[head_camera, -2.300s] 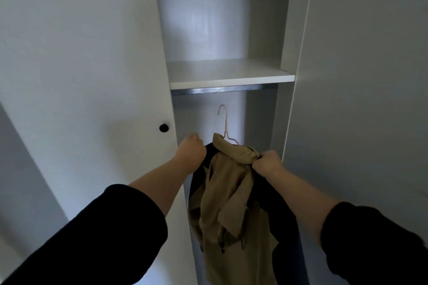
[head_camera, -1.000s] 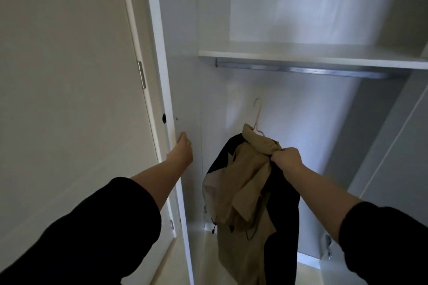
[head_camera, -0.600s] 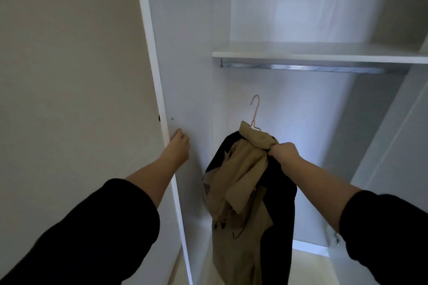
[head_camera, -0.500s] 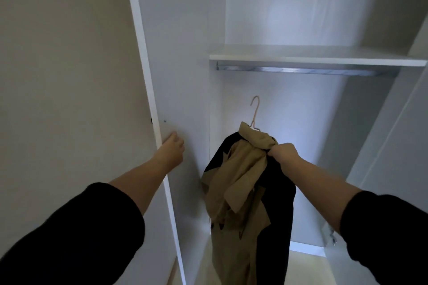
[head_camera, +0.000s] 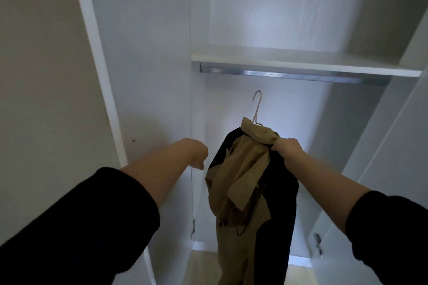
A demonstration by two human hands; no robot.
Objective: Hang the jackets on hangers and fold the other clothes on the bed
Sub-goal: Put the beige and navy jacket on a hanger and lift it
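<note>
Right arm reaches into the wardrobe (head_camera: 148,53); right hand (head_camera: 286,148) fists the bunched collar of a limp tan jacket (head_camera: 240,180), with a black jacket (head_camera: 282,203) hanging behind it. The thin wire hanger (head_camera: 257,109) has its hook below the flat metal rail (head_camera: 289,75), not touching. Left hand (head_camera: 195,152) droops at the wrist beside them, fingers loosely curled, empty.

the left hand (head_camera: 195,154) has come off the edge of the wardrobe door (head_camera: 148,71) and now hangs free in the air, wrist bent down, just beside the jackets (head_camera: 236,180). the wardrobe door has swung further open to the left.
</note>
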